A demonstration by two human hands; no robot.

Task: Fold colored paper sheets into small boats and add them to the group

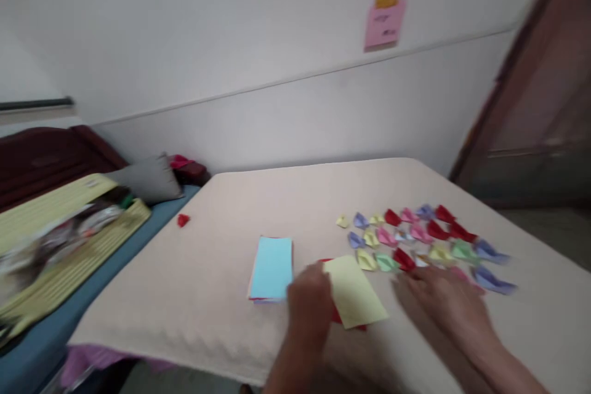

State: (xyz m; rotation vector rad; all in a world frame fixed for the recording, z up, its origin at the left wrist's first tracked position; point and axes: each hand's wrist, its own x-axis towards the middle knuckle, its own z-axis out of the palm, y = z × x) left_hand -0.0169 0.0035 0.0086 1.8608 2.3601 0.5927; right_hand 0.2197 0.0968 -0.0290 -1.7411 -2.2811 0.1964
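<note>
My left hand [310,301] rests on the beige table [217,283], its fingers curled at the left edge of a yellow paper sheet [354,290] that lies over a red sheet [337,316]. My right hand [446,298] lies flat with fingers stretched toward the folded paper pieces [415,237], touching the nearest red one. A stack of paper with a light blue top sheet [272,268] sits just left of my left hand. The picture is smeared by motion.
Several small folded paper shapes in red, pink, yellow, green and purple lie in rows at the right. One red piece [183,220] lies alone at the left. A bed with a yellow box [55,240] and grey pillow [150,178] stands left. Pink note [384,23] on the wall.
</note>
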